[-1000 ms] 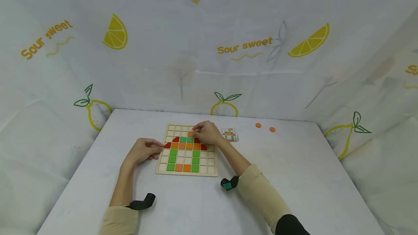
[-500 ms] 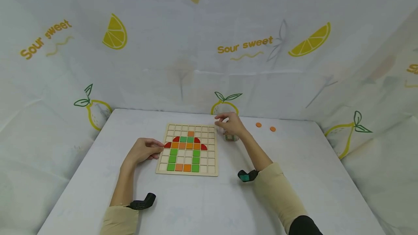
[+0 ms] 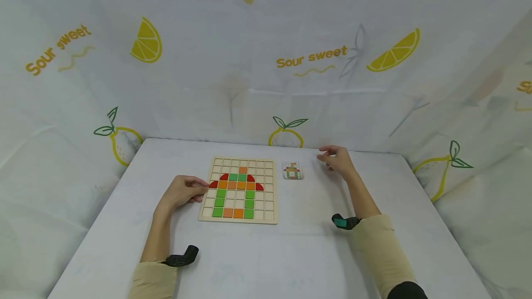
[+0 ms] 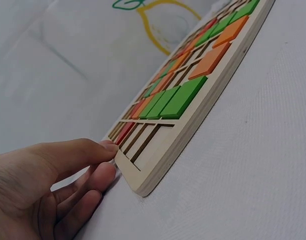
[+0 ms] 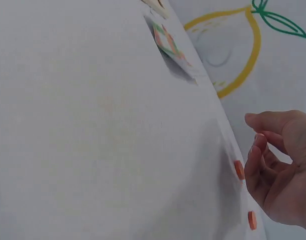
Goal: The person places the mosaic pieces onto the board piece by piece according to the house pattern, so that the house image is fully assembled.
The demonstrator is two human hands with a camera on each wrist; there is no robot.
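A wooden grid board lies flat, bearing orange and green squares and red quarter-round pieces in a mushroom-like pattern. A lone orange square tops the pattern. My left hand grips the board's left edge; in the left wrist view its thumb lies on the rim, with the fingers beside and below. Over the far right of the table, my right hand hovers with loosely bent fingers and holds nothing. Near it in the right wrist view are two orange discs, which the hand hides in the head view.
A small pattern card with a coloured grid picture lies just right of the board. The white table ends at the back against a hanging cloth printed with lemons. Each wrist wears a black camera mount.
My right hand has left the orange square at the top of the pattern and moved right, past the card, to the orange discs. The left hand stays on the board's edge.
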